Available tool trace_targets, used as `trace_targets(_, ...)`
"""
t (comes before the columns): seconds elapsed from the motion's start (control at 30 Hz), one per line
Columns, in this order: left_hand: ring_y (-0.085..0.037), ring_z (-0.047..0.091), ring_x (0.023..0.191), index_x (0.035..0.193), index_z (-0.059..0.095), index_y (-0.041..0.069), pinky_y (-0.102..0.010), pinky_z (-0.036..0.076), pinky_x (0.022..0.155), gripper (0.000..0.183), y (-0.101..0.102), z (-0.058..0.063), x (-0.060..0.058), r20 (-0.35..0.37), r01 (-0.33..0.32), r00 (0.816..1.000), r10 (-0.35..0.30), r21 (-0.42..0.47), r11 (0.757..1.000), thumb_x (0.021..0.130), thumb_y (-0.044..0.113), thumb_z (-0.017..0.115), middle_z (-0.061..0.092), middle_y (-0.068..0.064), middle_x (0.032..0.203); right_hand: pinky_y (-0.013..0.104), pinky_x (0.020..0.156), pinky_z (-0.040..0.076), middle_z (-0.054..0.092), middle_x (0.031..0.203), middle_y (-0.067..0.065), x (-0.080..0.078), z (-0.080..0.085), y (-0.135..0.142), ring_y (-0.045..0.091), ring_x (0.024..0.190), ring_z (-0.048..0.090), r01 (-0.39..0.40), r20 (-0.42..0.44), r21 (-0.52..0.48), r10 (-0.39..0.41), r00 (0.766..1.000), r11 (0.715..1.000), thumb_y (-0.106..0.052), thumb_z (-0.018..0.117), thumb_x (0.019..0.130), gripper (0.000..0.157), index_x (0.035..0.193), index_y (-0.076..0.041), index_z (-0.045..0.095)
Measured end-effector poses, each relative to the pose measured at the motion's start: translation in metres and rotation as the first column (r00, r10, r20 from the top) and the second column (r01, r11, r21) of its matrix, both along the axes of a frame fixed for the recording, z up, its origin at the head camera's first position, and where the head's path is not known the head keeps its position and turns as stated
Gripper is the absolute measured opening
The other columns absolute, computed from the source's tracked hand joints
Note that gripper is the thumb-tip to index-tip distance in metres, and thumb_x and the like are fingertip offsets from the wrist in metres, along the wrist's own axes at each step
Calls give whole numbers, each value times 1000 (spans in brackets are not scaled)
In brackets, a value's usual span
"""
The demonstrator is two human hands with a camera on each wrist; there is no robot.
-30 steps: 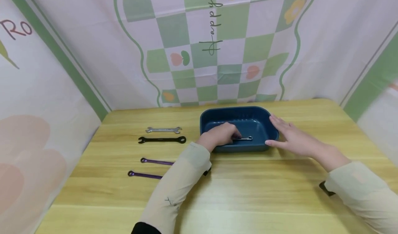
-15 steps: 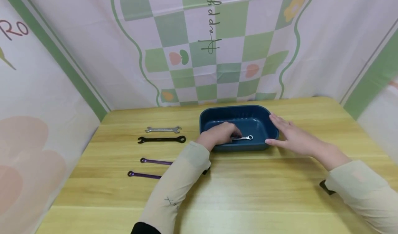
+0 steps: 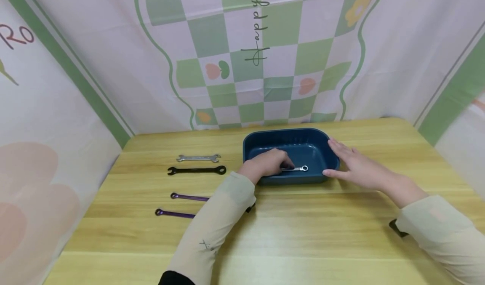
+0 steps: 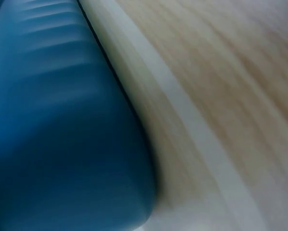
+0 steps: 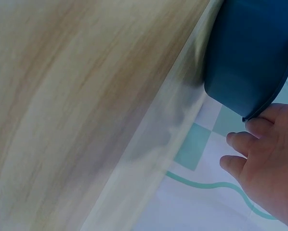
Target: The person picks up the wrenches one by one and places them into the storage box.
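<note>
Left hand (image 3: 267, 163): wrench (image 3: 296, 169) pinched in curled fingers, inside tub (image 3: 280, 138). Right hand (image 3: 358, 167): fingers extended, touching tub's end. Risks: dropped wrench, from weak pinch; skidded tub, from wrist bump.

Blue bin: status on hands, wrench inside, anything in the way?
Left hand gripping silver wrench inside blue bin. Right hand touching bin's right end. Wrench's other end hidden by left hand; ring end visible.
</note>
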State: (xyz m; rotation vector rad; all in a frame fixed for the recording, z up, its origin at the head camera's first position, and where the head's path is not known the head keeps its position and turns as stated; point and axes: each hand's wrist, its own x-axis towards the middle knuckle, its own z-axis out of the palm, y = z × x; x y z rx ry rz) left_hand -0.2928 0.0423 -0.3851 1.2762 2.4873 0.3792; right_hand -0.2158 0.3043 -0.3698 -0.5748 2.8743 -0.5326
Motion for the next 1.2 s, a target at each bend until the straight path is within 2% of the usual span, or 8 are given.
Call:
trace_targets(0.27,-3,55,100,118,66,21,-12,42,82,41,1,-1,1,-25,-9,1000,9,-16,1000,89,-5,53,62,7,113,57,106,7,-4,154,10,0,1,-1,40,137,4,28,-1,18,-28,1000,999,-59,51,86,95,150,-13,-2)
trace_targets(0.43,-3,55,100,117,67,21,-13,41,82,40,1,-2,1,-31,-17,999,16,-10,1000,89,-5,52,62,7,112,60,104,9,-1,154,12,1,0,-2,42,136,5,40,-2,15,-40,999,999,-59,52,86,95,150,-13,0)
trace_targets(0.7,-4,54,99,117,67,21,-14,41,83,40,1,-4,1,-3,-30,1000,30,-4,1000,90,-5,52,62,8,112,62,102,10,-5,154,11,2,0,-1,47,134,5,35,8,16,-35,999,999,-59,51,86,95,150,-13,-2)
trace_targets(1.03,-4,52,101,118,66,22,-15,41,84,44,-2,-4,0,21,-42,999,43,-14,999,89,-7,50,61,8,112,62,103,13,-3,154,8,1,-4,-3,46,134,8,58,3,2,-58,998,998,-58,52,86,94,150,-14,0)
trace_targets(1.2,-3,52,100,119,65,23,-17,42,84,43,-4,1,1,23,-55,998,55,-8,998,89,-5,50,61,7,110,62,102,13,-4,154,9,2,-3,-4,47,134,8,57,2,-2,-57,998,998,-57,53,86,94,150,-14,-1)
